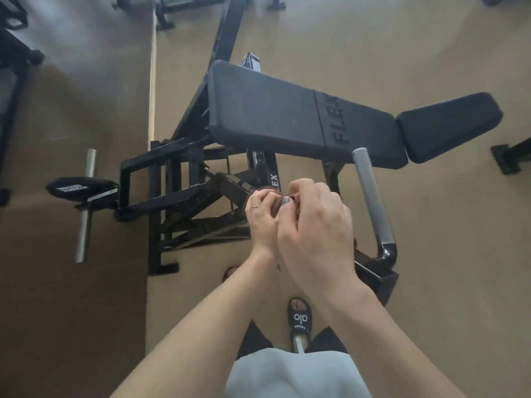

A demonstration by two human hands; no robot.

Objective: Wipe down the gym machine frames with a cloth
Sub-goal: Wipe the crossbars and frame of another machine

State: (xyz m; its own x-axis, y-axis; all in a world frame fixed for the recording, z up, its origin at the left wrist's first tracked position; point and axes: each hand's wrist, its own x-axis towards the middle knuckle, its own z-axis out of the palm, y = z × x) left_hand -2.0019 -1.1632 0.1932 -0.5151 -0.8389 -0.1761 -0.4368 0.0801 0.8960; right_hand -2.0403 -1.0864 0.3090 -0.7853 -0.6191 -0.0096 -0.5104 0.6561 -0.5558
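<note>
Above the black machine frame (184,202), in front of the padded bench (287,122), both hands are held together at chest height. A small dark brownish wad, judged to be the cloth (280,206), is pinched between them; only a sliver is seen, so its shape and size cannot be told. No contact with the frame is made yet: the cloth is kept in the air, over the angled bar with the white lettering.

Step in hand, as judged: the cloth is being bunched or refolded before wiping. For this to be done well, a flat pad should be formed with a clean face turned outward, loose corners tucked in so that nothing snags on bolts or the pivot. One hand should then be freed, and long strokes laid along each tube, with the joints and undersides not skipped.

Left hand (261,222): fingers curled inward, closed on the cloth from the left side; a ring is seen on one finger. Right hand (316,234): fingers bent over and together, the back of the hand turned to the camera, the thumb (287,200) pressed onto the top of the cloth. Fingertips underneath are hidden, so how tightly it is gripped cannot be told. The hands are touching each other around the wad.

A grey handle (370,193) stands just right of the hands, untouched.
</note>
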